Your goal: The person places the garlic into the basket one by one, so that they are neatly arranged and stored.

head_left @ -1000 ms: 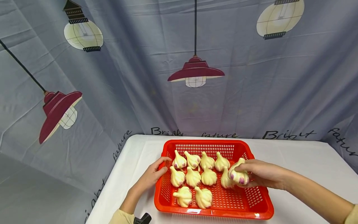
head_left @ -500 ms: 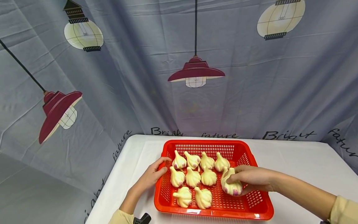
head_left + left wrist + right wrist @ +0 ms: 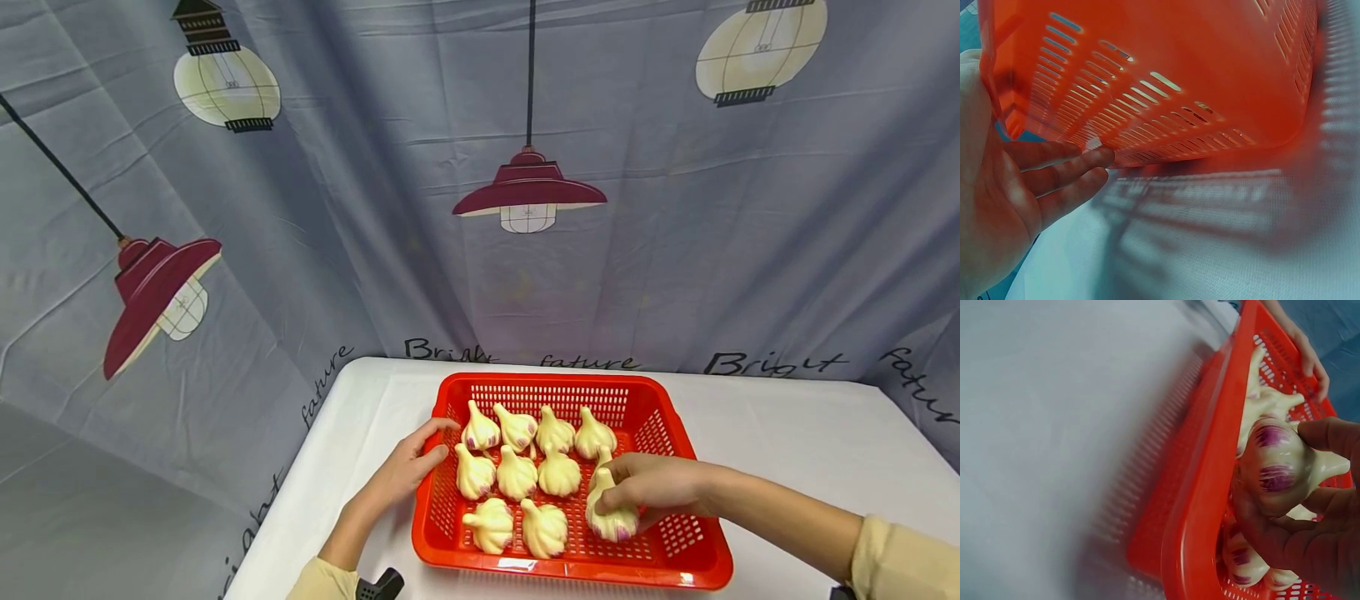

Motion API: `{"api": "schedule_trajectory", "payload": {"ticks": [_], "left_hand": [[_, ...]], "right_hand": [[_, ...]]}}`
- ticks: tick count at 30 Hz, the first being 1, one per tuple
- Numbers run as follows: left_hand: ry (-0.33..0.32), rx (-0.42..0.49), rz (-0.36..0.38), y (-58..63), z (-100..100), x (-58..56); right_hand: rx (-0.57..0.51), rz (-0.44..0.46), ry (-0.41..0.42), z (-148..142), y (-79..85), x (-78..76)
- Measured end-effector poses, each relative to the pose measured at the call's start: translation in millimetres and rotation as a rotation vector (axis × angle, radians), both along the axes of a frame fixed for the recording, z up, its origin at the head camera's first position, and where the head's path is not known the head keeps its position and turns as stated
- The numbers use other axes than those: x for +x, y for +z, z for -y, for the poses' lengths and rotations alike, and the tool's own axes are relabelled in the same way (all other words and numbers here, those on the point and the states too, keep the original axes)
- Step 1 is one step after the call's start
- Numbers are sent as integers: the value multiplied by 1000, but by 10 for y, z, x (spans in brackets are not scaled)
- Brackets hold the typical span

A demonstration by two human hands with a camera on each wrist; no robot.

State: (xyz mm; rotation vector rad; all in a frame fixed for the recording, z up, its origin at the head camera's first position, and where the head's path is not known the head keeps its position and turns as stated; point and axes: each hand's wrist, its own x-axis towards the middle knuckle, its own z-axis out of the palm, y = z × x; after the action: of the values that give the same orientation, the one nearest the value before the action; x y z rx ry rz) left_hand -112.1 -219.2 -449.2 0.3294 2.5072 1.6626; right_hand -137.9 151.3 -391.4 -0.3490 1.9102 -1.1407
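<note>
My right hand (image 3: 660,492) holds a garlic bulb (image 3: 611,521) low in the right part of a red plastic basket (image 3: 570,577). The fingers and thumb pinch the bulb's sides; its purple-streaked base (image 3: 1275,478) faces the right wrist camera. Just behind it another garlic bulb (image 3: 603,457) is mostly hidden by the hand and the held bulb. Several more cream bulbs stand in rows to the left, among them a front-row garlic bulb (image 3: 545,529). On the basket's left rim, my left hand (image 3: 405,467) grips the edge, some fingers lying against the outer wall in the left wrist view.
The basket stands on a white-covered table (image 3: 795,433). A grey curtain (image 3: 637,275) printed with lamps and lettering hangs behind and at the left. A dark wrist device (image 3: 381,585) shows below the left sleeve.
The right hand has moved left and toward the front, lowering the held garlic bulb from above the right side to the front row. The left hand stays on the rim.
</note>
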Motion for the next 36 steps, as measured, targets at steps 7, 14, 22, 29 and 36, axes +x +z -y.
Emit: {"api": "schedule_trajectory", "payload": {"ticks": [7,14,22,29,36], "left_hand": [[-11,25,15,134,-16,46],[-11,31,27,-21,29,-22],[10,2,-2,-187,85,-96],[-6,17,20,77,7,21],[-12,23,16,184,-13,63]], "right_hand": [[21,-91,104,108,-28,38],[120,-260,180,173,-67,65],[127,-377,238,299,-160,97],[157,-498,259,365,-248,149],[155,-559,236,401,-351,158]]}}
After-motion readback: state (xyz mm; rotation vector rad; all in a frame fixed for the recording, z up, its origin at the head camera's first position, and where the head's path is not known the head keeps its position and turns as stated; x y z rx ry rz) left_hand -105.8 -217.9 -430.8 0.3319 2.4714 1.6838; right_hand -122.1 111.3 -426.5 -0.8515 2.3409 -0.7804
